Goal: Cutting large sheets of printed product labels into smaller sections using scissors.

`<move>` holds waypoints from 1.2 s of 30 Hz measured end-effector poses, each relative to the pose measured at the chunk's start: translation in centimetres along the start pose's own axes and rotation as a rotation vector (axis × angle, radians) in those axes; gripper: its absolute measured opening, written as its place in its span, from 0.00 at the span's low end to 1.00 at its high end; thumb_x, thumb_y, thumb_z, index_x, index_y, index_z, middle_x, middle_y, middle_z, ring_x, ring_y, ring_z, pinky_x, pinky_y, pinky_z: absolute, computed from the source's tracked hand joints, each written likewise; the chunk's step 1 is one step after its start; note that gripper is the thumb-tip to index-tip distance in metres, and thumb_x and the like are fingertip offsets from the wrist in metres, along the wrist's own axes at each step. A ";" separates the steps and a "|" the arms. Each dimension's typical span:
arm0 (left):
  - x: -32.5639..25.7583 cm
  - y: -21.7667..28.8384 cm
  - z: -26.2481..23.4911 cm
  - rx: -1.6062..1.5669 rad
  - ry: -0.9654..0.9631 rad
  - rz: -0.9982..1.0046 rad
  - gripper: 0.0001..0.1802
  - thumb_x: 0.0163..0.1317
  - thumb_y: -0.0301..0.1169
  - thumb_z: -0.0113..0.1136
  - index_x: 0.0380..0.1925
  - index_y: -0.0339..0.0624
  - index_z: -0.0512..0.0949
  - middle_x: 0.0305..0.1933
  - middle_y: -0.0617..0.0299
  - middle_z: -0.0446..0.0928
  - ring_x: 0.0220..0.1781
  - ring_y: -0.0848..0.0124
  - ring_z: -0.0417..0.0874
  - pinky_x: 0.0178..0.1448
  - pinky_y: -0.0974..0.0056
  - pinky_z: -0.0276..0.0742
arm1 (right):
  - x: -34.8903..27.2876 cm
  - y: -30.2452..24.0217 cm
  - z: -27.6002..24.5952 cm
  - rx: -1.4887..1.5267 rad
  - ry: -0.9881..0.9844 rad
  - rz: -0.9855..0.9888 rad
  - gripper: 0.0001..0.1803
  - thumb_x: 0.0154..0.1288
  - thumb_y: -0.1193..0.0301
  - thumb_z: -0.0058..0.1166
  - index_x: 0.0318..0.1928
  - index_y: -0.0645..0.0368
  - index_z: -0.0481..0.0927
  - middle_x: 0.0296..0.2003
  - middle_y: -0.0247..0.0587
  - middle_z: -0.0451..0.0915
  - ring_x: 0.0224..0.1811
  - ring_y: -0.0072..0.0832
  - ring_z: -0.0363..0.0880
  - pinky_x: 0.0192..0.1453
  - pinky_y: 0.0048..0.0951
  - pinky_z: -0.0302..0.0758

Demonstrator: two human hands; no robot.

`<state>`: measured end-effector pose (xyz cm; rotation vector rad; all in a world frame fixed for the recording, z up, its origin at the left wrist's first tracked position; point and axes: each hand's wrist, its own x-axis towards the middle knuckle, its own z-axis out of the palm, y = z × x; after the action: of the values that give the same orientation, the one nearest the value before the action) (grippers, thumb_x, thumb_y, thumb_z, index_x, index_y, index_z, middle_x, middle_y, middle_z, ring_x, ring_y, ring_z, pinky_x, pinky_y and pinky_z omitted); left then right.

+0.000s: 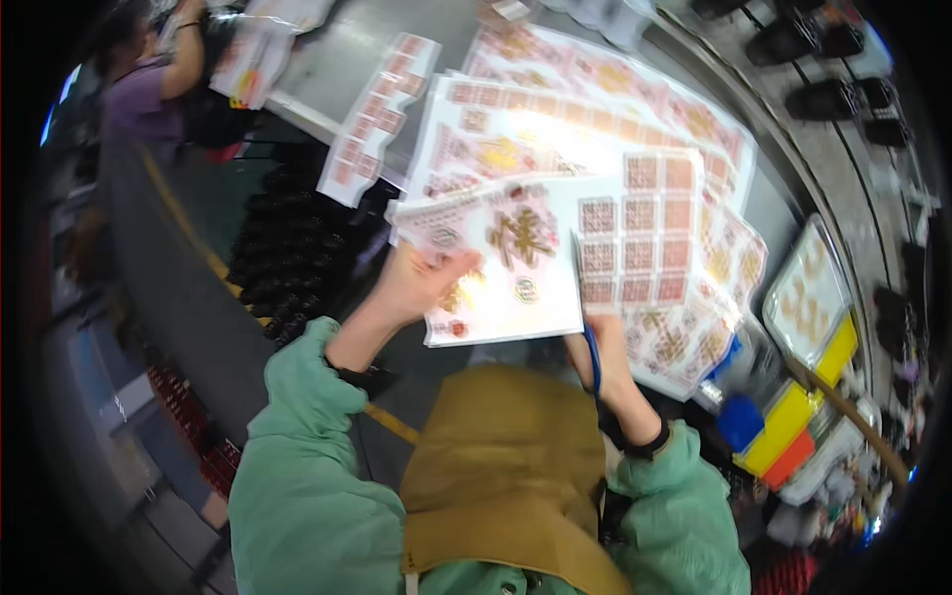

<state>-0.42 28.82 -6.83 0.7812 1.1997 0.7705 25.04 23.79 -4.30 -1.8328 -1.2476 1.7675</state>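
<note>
Metal worktable (362, 59) in a workshop, its grey top running away from the wearer, with a person in a purple top (144, 104) at upper left. At right, a pale tray (835, 288) stands near yellow and orange bins.

Scissors (595, 359) with a blue handle are upright in the view, at the near edge of a printed sheet (516, 283): their long axis runs away from the wearer, blades pointing forward along the line between a pink, gold-lettered panel and a grid of reddish squares. The right hand (607, 349) has its fingers closed around the handle. The left hand (421, 283) pinches the sheet's left side, thumb on top, other fingers mostly hidden beneath.

That sheet is smooth, shiny and flat, with straight cut edges; glare whitens parts of it. Similar sheets (729, 139) fan out behind and beneath, and a narrow strip (372, 129) of squares with a notched edge lies to the left. 1 large gold character dominates the held panel; smaller print is too blurred to read.
</note>
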 end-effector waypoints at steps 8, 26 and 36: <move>-0.8 -0.4 0.9 0.036 -0.014 -0.031 0.12 0.61 0.23 0.60 0.45 0.32 0.77 0.39 0.65 0.80 0.37 0.82 0.77 0.39 0.72 0.74 | -1.3 0.7 -2.1 0.114 -0.283 0.235 0.16 0.65 0.65 0.51 0.24 0.63 0.74 0.16 0.34 0.74 0.18 0.22 0.69 0.25 0.28 0.66; -2.3 0.1 0.3 -0.152 0.068 -0.341 0.10 0.62 0.23 0.59 0.43 0.36 0.76 0.32 0.66 0.80 0.21 0.87 0.72 0.21 0.78 0.63 | 2.1 0.1 -0.6 0.231 -0.385 0.012 0.20 0.69 0.59 0.46 0.35 0.67 0.75 0.19 0.38 0.77 0.23 0.23 0.78 0.31 0.24 0.71; -2.3 1.3 1.4 -0.084 0.033 -0.399 0.09 0.62 0.22 0.59 0.43 0.37 0.76 0.31 0.66 0.80 0.21 0.86 0.72 0.21 0.77 0.64 | 1.0 0.7 0.0 -0.005 -0.180 -0.035 0.21 0.69 0.59 0.46 0.34 0.69 0.76 0.14 0.35 0.72 0.15 0.19 0.72 0.20 0.21 0.68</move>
<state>0.42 27.39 -4.36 0.4402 1.2926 0.5004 25.19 24.13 -5.43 -1.6744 -1.3405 1.9474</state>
